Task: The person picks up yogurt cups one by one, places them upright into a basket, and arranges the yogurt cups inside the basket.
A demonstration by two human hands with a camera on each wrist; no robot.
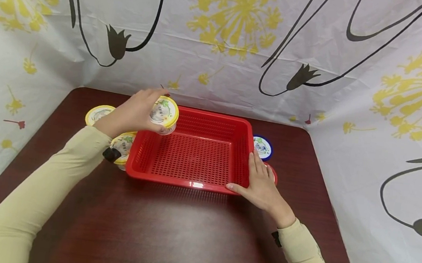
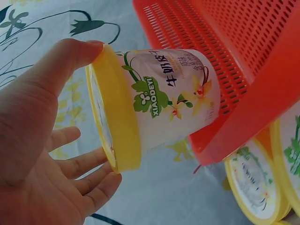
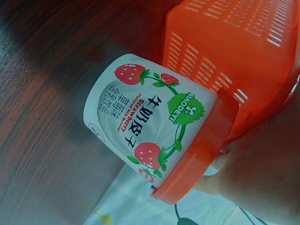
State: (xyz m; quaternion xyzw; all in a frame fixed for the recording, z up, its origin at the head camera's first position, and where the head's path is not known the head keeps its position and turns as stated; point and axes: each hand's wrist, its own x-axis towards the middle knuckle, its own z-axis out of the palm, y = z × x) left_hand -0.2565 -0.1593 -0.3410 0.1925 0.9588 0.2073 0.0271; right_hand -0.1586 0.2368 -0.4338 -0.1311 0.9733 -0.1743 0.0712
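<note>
We face a patterned cloth [image 1: 147, 73] that rises behind and beside a dark table [image 1: 185, 231], with two pale sleeves, the left sleeve [image 1: 43, 186] and the right sleeve [image 1: 309, 257], reaching in over it. On the table we see a red basket [image 1: 192, 159], its long side running left to right. Our right hand [image 1: 261, 186] lies on its near right corner, thumb along the near rim and fingers laid fairly straight over the right side, lifting nothing. Our left hand [image 1: 136, 110] is at the far left corner, its grip closed to the width of a lid: thumb on one edge and fingers on the other, pinching a yellow-lidded tub [image 2: 168, 98]. That tub sits on the basket side of the grip, its long axis about upright, lid up and base down, and the left hand is clearly the nearer one. How much height parts its base from the basket we cannot quite tell. Two more tubs [image 1: 122, 143] stand left of the basket; a red-lidded tub [image 3: 150, 117] and a blue-lidded tub [image 1: 262, 147] stand to its right
</note>
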